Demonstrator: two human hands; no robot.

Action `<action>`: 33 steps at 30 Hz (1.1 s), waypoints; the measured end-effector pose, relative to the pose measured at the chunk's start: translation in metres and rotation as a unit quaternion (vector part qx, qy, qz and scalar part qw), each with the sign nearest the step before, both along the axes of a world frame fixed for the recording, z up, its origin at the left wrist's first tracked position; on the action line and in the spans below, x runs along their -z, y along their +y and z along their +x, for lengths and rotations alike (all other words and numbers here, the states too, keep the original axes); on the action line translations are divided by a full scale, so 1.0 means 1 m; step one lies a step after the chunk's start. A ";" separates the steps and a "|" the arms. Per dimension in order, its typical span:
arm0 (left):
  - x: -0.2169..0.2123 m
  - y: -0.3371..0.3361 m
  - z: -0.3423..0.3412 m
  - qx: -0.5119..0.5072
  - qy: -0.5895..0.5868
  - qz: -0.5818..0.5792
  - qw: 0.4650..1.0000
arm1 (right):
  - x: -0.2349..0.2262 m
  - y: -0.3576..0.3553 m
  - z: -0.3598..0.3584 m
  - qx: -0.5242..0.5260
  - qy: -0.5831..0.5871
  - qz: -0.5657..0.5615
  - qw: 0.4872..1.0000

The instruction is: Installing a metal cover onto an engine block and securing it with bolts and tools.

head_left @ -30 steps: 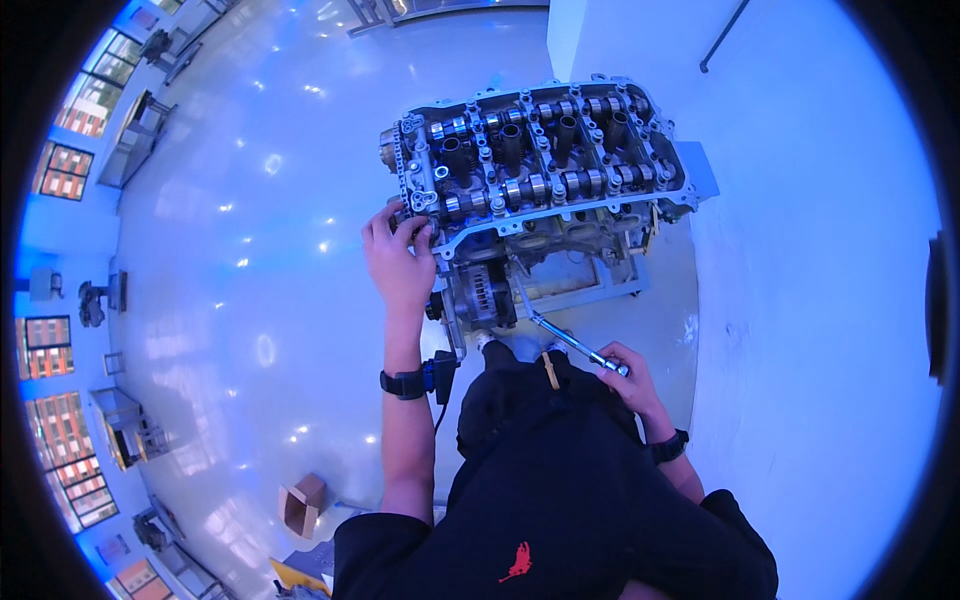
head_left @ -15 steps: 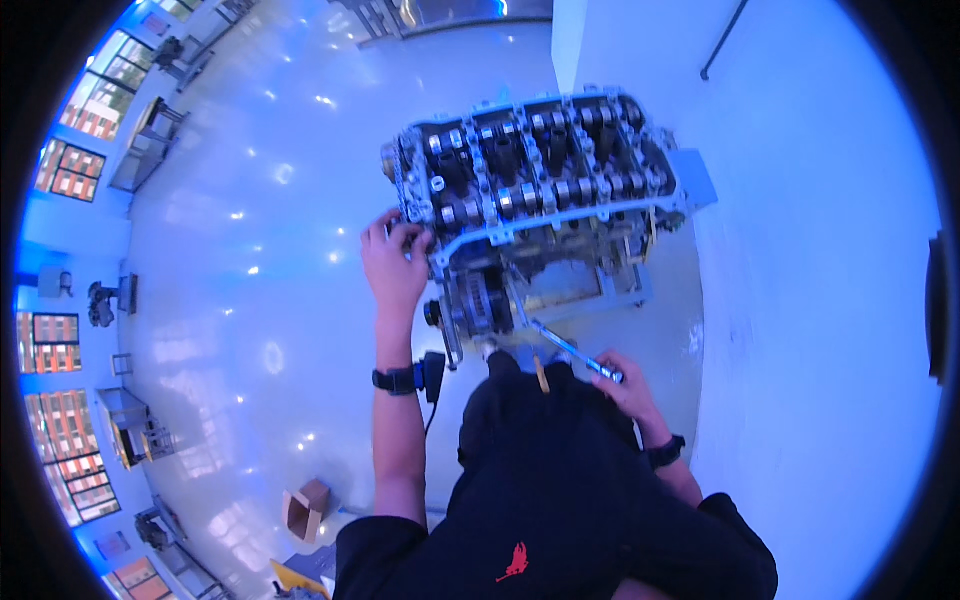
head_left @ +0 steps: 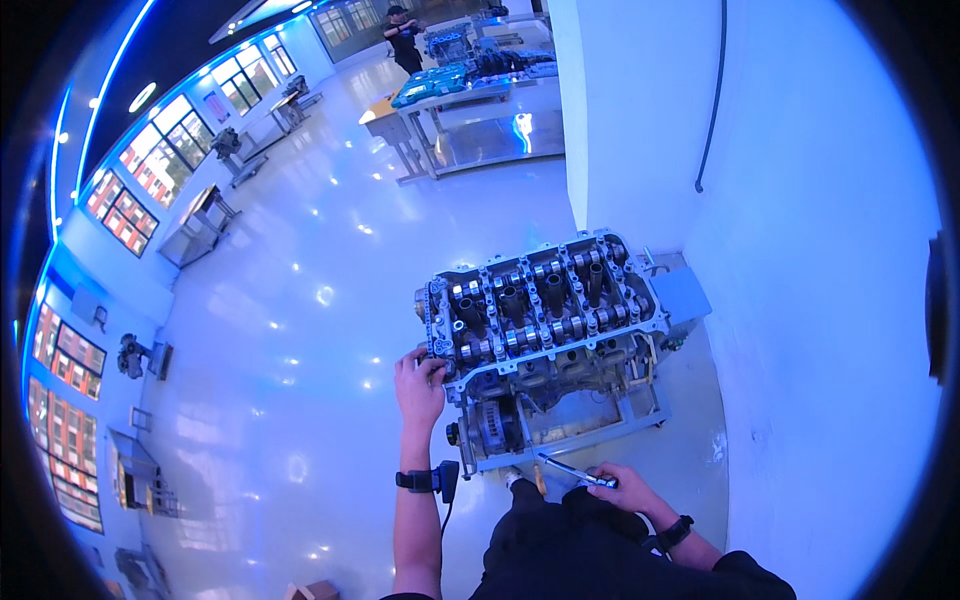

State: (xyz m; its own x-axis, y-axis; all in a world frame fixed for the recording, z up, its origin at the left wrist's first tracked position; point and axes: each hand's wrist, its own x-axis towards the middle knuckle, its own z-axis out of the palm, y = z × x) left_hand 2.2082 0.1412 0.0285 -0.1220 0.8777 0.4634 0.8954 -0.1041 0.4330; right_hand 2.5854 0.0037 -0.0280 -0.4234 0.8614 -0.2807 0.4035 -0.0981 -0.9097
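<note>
Lighting: bright, strong blue cast; blue strips (head_left: pixel 104 93) glow upper left, daylight fills windows (head_left: pixel 165 150). Glare: white spots scatter over glossy floor (head_left: pixel 240 440); streak marks steel table (head_left: pixel 480 145). Optics: fisheye; strips bend, corners go black. Focus: engine (head_left: pixel 550 310) fairly crisp, far background softer.

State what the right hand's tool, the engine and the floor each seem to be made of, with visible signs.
Tool: likely chromed steel, polished, since it gleams.
Engine: metal, perhaps cast aluminium with a matte finish, judging by its silvery-grey colour.
Floor: glossy, possibly resin-coated; it mirrors lights.
</note>
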 end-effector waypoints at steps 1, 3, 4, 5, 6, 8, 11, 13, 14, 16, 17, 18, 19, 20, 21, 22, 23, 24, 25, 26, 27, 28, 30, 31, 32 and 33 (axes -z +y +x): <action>0.000 0.002 0.001 0.001 0.001 0.003 1.000 | 0.002 -0.001 0.002 -0.003 0.005 -0.021 1.000; 0.000 0.006 0.004 0.003 0.003 0.006 1.000 | 0.002 -0.002 0.003 -0.004 0.010 -0.039 0.999; 0.000 0.007 0.006 0.005 0.004 0.008 1.000 | 0.000 -0.004 0.003 -0.005 0.000 -0.023 1.000; -0.001 0.007 0.009 -0.005 -0.005 0.011 1.000 | -0.001 -0.006 0.003 -0.006 -0.010 -0.008 1.000; -0.003 0.007 0.011 -0.015 -0.014 0.015 1.000 | -0.001 -0.008 0.003 -0.003 -0.009 -0.005 1.000; -0.001 0.007 0.008 -0.009 -0.001 0.009 1.000 | 0.004 -0.015 0.002 0.012 0.002 -0.005 1.000; 0.001 0.007 0.006 0.012 0.004 -0.004 1.000 | 0.024 -0.022 0.006 0.013 0.007 -0.004 1.000; 0.000 0.007 0.006 0.028 -0.002 -0.014 1.000 | 0.014 -0.024 0.005 0.019 0.002 -0.006 1.000; 0.000 0.008 0.008 0.026 -0.015 -0.008 1.000 | 0.010 -0.023 0.004 0.023 -0.004 -0.011 1.000; 0.000 0.008 0.012 0.027 -0.030 -0.004 0.999 | 0.012 -0.023 0.006 0.027 -0.006 -0.016 0.999; 0.000 0.009 0.013 0.027 -0.018 -0.008 0.999 | 0.013 -0.023 0.007 0.027 -0.009 -0.022 0.999; 0.000 0.009 0.011 0.024 -0.004 -0.011 1.000 | 0.010 -0.021 0.006 0.024 -0.008 -0.021 0.999; 0.001 0.008 0.009 0.020 -0.004 -0.011 1.000 | 0.005 -0.018 0.004 0.016 -0.003 -0.022 1.000; 0.003 0.007 0.006 0.028 0.001 -0.001 1.000 | 0.003 -0.015 0.002 0.006 0.003 -0.023 1.000; 0.004 0.004 0.005 0.035 0.006 0.008 0.999 | 0.004 -0.013 0.001 0.000 0.002 -0.023 1.000; 0.006 -0.002 0.003 0.027 0.006 0.007 1.000 | 0.008 -0.011 -0.002 -0.020 -0.014 -0.009 1.000; 0.009 -0.012 0.002 0.024 -0.039 0.012 0.999 | 0.012 -0.010 -0.007 -0.042 -0.030 0.005 0.999; 0.013 -0.022 0.003 0.018 -0.082 0.020 0.996 | 0.017 -0.010 -0.009 -0.057 -0.029 0.006 0.998; 0.007 -0.039 0.012 0.019 -0.045 0.027 0.998 | 0.024 -0.010 -0.009 -0.100 -0.042 -0.024 0.994; 0.014 -0.053 0.015 0.030 -0.041 0.021 0.999 | 0.028 -0.006 -0.010 -0.145 -0.055 -0.055 0.986; 0.017 -0.074 0.020 0.038 -0.031 0.021 0.999 | 0.021 -0.005 -0.012 -0.176 -0.090 -0.114 0.974; 0.018 -0.096 0.028 0.054 -0.073 0.001 0.996 | 0.020 -0.007 -0.015 -0.195 -0.088 -0.112 0.970; 0.047 -0.152 0.021 0.130 -0.136 -0.090 0.978 | 0.031 -0.014 -0.027 -0.284 -0.068 -0.088 0.952; 0.049 -0.178 0.025 0.145 -0.174 -0.192 0.955 | 0.042 -0.019 -0.036 -0.302 -0.082 -0.081 0.946; 0.060 -0.204 0.023 0.165 -0.163 -0.281 0.931 | 0.043 -0.021 -0.054 -0.316 -0.080 -0.077 0.942; 0.073 -0.231 0.018 0.190 -0.170 -0.295 0.921 | 0.038 -0.030 -0.073 -0.309 -0.043 -0.063 0.948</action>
